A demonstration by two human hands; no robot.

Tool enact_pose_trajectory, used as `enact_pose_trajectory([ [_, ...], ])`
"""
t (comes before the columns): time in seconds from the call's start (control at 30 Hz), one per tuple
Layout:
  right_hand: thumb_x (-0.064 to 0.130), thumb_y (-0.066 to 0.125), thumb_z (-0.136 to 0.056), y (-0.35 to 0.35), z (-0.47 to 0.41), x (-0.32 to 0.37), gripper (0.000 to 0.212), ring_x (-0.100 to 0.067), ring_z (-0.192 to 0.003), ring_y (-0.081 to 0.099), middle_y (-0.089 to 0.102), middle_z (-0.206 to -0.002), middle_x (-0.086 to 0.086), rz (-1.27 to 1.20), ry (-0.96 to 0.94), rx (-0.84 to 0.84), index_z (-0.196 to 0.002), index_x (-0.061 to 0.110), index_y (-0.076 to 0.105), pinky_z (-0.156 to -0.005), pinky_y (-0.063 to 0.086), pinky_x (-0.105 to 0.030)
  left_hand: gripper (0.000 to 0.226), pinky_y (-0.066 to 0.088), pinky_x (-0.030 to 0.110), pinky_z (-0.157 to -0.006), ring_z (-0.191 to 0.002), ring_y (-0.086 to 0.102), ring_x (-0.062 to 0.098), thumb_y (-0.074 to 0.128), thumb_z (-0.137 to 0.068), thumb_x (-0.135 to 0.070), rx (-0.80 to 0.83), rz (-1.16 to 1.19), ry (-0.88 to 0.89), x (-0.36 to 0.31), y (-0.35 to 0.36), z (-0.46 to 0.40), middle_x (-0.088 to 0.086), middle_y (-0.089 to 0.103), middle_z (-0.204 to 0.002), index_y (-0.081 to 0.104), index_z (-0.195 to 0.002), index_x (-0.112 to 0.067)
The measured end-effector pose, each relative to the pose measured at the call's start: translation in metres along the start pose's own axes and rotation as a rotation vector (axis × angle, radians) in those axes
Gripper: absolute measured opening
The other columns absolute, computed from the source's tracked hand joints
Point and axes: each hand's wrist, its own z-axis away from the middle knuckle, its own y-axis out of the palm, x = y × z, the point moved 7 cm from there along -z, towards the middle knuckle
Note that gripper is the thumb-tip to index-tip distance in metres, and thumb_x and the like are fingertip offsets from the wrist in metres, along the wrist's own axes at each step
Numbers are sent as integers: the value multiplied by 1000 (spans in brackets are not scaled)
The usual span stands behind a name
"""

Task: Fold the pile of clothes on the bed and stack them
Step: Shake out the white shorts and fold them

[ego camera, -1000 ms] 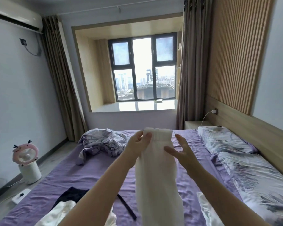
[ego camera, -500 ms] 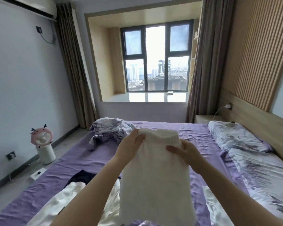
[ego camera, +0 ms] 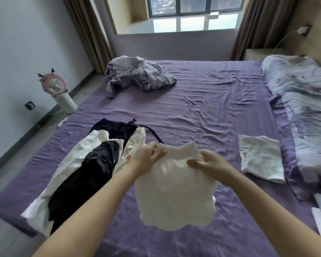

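Bedroom with pale grey walls (ego camera: 26, 34) and grey floor (ego camera: 13, 160). Dark-framed window (ego camera: 193, 8) above a bright sill, daylight entering; brown curtains (ego camera: 89, 34) hang either side. Pink-headed fan (ego camera: 55, 86) stands by the left wall near a socket (ego camera: 29, 105). Wooden headboard (ego camera: 315, 30) at right

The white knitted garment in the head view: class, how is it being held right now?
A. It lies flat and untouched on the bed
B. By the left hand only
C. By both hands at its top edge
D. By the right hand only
C: the left hand and the right hand each pinch the top edge of the white knitted garment, which hangs above the purple bed sheet.
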Motion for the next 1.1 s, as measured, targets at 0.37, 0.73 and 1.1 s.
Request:
enact_pose_trajectory([
  [0.37, 39, 76, -76, 56, -65, -110, 43, -23, -75, 68, 73, -91, -15, -290, 530, 249, -94, 0, 71, -66, 54, -31, 46, 40, 28, -58, -66, 54, 20, 56, -84, -57, 661, -192, -357, 108, 82, -53, 4, 60, -76, 57, -66, -15],
  [0.73, 14, 66, -86, 52, -172, -232, 14, -15, -72, 60, 66, -83, 2, -274, 496, -423, -100, 10, 66, -63, 48, -29, 14, 40, 25, -58, -60, 49, 13, 61, -81, -18, 291, 466, -535, 191, 201, -147, -5, 56, -65, 70, -76, -8],
  [1.1, 19, 66, -87, 10, -245, -244, 21, -21, -95, 60, 66, -104, -5, -93, 383, -592, -107, 15, 61, -83, 45, -33, 32, 50, 33, -87, -101, 60, 19, 63, -85, -22, 190, 425, -480, 202, 222, -231, 1, 62, -108, 60, -115, -13],
])
